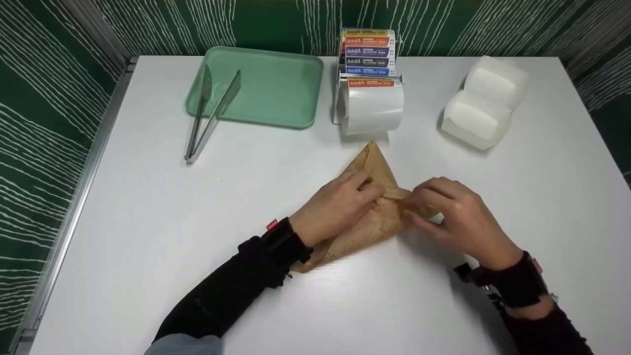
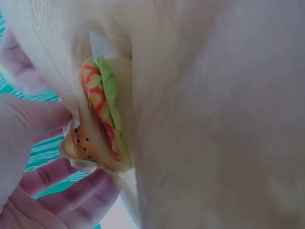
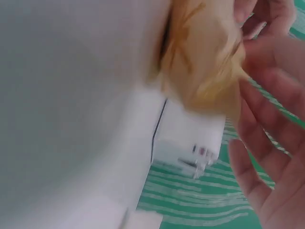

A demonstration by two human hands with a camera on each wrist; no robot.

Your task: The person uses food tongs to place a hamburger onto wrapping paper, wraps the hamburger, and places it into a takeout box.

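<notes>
Brown printed wrapping paper lies on the white table, folded to a point at its far end. In the left wrist view a burger shows inside the paper, with a seeded bun, a red-striped yellow filling and a green leaf. My left hand holds the burger through the paper, its thumb on the paper's edge and its fingers around the bun. My right hand pinches the paper's right end between thumb and fingers. From the head view the burger is hidden by the paper and the left hand.
Metal tongs rest partly on a green tray at the back left. Behind the paper stands a label dispenser with several colored label rolls. An unfolded white burger box sits at the back right.
</notes>
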